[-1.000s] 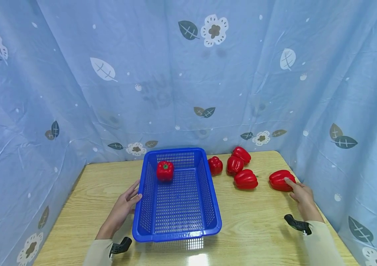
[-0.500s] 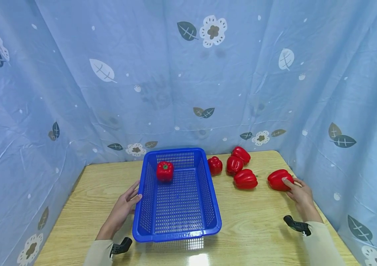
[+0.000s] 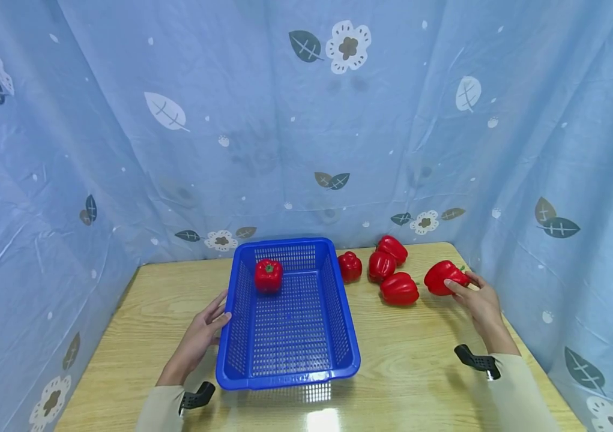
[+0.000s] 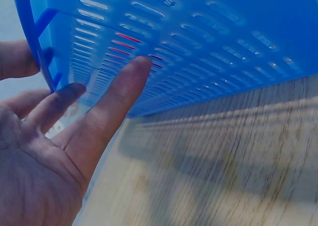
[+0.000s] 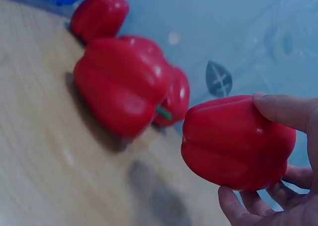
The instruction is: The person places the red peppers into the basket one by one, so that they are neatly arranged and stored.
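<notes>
My right hand [image 3: 479, 303] holds a red bell pepper [image 3: 443, 277] between thumb and fingers at the right of the table. In the right wrist view this pepper [image 5: 233, 144] hangs above the wood, its shadow lying below. My left hand [image 3: 198, 342] grips the left rim of a blue plastic basket [image 3: 350, 336], thumb at the rim. From the left wrist, the fingers [image 4: 117, 94] lie against the basket's slotted outer wall [image 4: 208, 42]. Inside the basket, one red bell pepper [image 3: 268, 276] sits at the far left corner.
Right of the basket lie several more red bell peppers [image 3: 399, 289] in a loose cluster towards the table's back edge. The wooden table [image 3: 403, 360] meets a blue patterned curtain [image 3: 263, 150] at the back and on both sides.
My right hand has raised the bell pepper off the table and carried it a little left and away from me. The left hand and the basket stay put.
</notes>
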The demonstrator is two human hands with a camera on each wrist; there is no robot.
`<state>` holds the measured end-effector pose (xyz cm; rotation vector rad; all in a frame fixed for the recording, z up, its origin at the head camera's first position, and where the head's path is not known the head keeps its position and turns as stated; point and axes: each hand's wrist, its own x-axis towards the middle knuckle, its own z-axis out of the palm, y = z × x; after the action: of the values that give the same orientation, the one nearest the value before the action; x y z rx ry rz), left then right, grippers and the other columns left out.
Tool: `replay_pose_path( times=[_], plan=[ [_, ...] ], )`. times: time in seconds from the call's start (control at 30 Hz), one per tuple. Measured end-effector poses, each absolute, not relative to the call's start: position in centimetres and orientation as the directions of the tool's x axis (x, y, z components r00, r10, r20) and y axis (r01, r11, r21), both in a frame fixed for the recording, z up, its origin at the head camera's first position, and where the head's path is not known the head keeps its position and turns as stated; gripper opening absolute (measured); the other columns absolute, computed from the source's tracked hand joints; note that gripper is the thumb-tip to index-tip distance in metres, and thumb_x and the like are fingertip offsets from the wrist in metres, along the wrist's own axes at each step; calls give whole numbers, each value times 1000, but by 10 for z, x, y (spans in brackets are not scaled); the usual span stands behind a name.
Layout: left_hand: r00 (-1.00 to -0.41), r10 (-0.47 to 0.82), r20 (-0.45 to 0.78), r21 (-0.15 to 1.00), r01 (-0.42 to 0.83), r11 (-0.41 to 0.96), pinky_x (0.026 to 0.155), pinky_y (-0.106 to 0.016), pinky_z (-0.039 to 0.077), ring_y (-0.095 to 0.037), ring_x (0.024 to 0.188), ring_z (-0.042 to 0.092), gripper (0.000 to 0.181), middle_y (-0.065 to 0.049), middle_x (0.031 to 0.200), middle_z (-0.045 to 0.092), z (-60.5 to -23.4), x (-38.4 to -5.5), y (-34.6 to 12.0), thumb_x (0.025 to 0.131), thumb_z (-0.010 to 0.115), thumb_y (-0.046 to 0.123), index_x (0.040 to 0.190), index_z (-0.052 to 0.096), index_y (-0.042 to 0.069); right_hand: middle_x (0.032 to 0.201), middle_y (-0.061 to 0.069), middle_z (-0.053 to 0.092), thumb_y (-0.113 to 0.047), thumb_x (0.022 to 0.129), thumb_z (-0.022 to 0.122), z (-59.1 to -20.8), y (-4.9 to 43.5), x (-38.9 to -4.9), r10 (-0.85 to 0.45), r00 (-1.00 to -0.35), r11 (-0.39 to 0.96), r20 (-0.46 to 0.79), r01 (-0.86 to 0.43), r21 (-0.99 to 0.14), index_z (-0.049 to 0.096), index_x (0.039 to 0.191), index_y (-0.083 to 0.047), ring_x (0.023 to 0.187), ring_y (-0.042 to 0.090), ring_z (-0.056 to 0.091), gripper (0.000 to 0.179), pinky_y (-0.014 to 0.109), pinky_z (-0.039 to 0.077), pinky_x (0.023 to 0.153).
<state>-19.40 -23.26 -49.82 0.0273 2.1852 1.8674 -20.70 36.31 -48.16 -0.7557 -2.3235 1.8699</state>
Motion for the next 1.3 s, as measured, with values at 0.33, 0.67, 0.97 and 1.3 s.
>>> replay_pose_path(
  times=[0.33, 0.67, 0.97, 1.3],
  plan=[
    [-964, 195, -179, 975, -147, 167, 85, -45, 59, -39, 129, 54, 65, -13, 159, 33, -500, -194, -234, 100, 55, 36, 157, 24, 30, 137, 4, 37, -38, 82, 79, -441, 333, -204, 332, -937, 141, -107, 161, -977, 22, 155, -3, 95, -3, 53, 99, 14, 56, 80],
    [-966, 187, -177, 973, -143, 181, 85, -45, 59, -39, 128, 56, 64, -14, 159, 34, -499, -193, -233, 100, 55, 36, 157, 24, 30, 119, -19, 42, -31, 87, 75, -417, 310, -200, 291, -957, 186, -18, 75, -980, 29, 153, -5, 103, 2, 50, 85, 7, 51, 76],
    [-965, 183, -188, 972, -156, 175, 85, -45, 59, -38, 127, 57, 63, -14, 159, 34, -500, -193, -233, 100, 55, 34, 156, 26, 31, 128, -13, 44, -32, 87, 75, -408, 285, -200, 279, -959, 256, 41, 33, -966, 37, 148, -13, 113, 8, 43, 74, 10, 51, 77],
    [-966, 180, -187, 973, -157, 168, 84, -44, 59, -37, 126, 57, 63, -13, 159, 34, -500, -194, -232, 100, 55, 35, 156, 26, 32, 144, 9, 44, -32, 87, 76, -400, 258, -204, 201, -975, 290, 95, -33, -957, 36, 149, -9, 123, 14, 42, 78, 9, 51, 79]
  ],
)
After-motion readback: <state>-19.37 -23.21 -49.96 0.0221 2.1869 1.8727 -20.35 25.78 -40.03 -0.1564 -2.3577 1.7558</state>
